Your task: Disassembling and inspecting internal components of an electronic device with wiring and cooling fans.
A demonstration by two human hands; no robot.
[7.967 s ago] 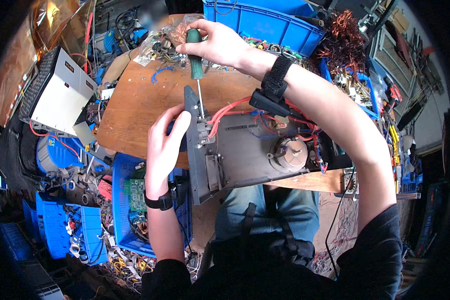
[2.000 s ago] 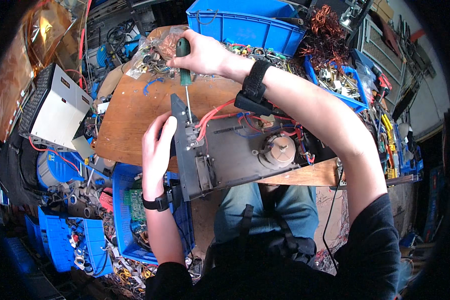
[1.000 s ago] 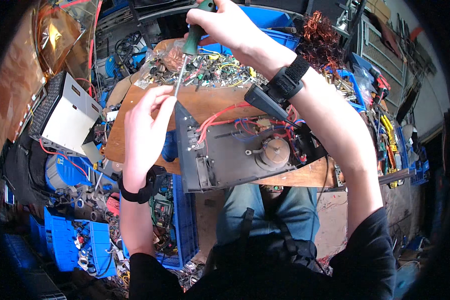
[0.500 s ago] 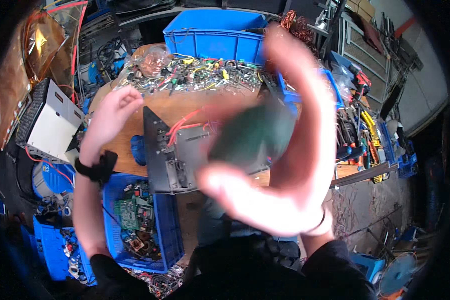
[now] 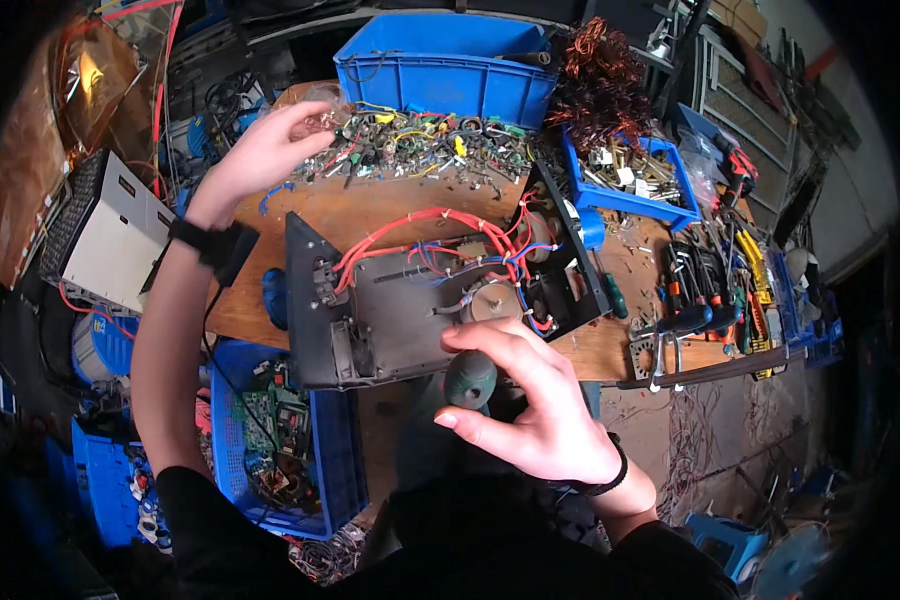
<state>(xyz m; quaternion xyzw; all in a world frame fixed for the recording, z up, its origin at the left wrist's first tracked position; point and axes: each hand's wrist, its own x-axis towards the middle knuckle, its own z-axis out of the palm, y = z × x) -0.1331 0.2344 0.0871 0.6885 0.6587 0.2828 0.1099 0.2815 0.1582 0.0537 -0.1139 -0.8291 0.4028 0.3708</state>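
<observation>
My left hand (image 5: 275, 148) reaches over a pile of small electronic parts (image 5: 420, 145) at the back left, beside a crumpled clear bag, fingers apart. My right hand (image 5: 530, 410), low at the front, grips a green screwdriver handle (image 5: 468, 378), seen end-on; its shaft is hidden. Just beyond that hand lies an opened dark metal chassis (image 5: 380, 320) on the wooden table (image 5: 250, 220), with red and blue wires, a round pale component (image 5: 490, 305) and a bracket on its left end panel.
Blue crates stand at the back (image 5: 430, 85), right (image 5: 650, 205) and below left (image 5: 340, 450). A copper wire tangle (image 5: 595, 80) is behind. Pliers and other hand tools (image 5: 710, 280) crowd the right side. A white-and-black case (image 5: 110, 230) leans at the left.
The screwdriver, earlier held over the left bracket, has come down toward my body in my right hand. My left hand has left the end panel and moved back toward the pile.
</observation>
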